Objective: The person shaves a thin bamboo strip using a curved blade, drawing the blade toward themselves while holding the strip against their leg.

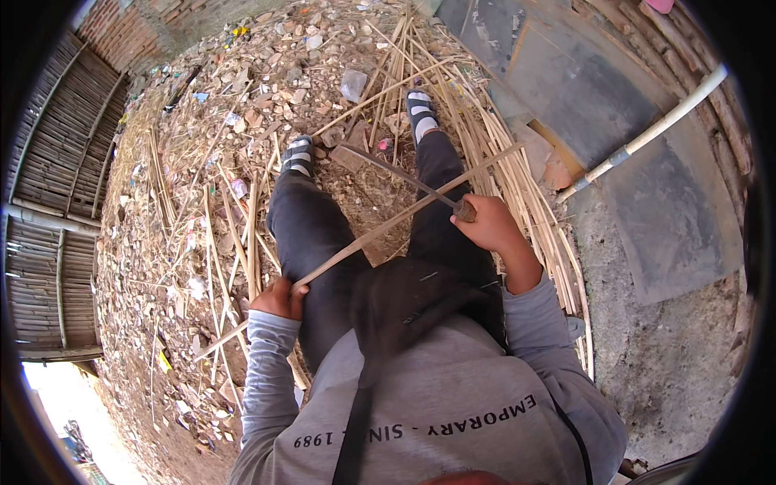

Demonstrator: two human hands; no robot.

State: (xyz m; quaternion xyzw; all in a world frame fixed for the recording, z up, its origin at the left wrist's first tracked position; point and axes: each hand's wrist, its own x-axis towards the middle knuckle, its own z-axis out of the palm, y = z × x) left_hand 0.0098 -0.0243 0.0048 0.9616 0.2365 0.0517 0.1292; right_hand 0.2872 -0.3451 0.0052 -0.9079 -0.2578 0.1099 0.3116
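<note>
A long, thin bamboo strip (364,240) lies slantwise across my lap. My left hand (277,300) is closed around its lower part, beside my left thigh, and the strip's tail sticks out behind the fist. Over my right thigh, my right hand (490,224) grips the wooden handle of a long knife (388,168). The knife's narrow, dark blade points away to the far left and crosses the strip just ahead of the handle. Whether the blade touches the strip there I cannot tell.
A pile of split bamboo strips (529,212) runs along my right leg, with loose strips (253,234) by my left. Rubble and litter (190,242) cover the ground. Dark flat sheets (671,210) and a pale pole (647,133) lie right. A bamboo wall (56,145) stands left.
</note>
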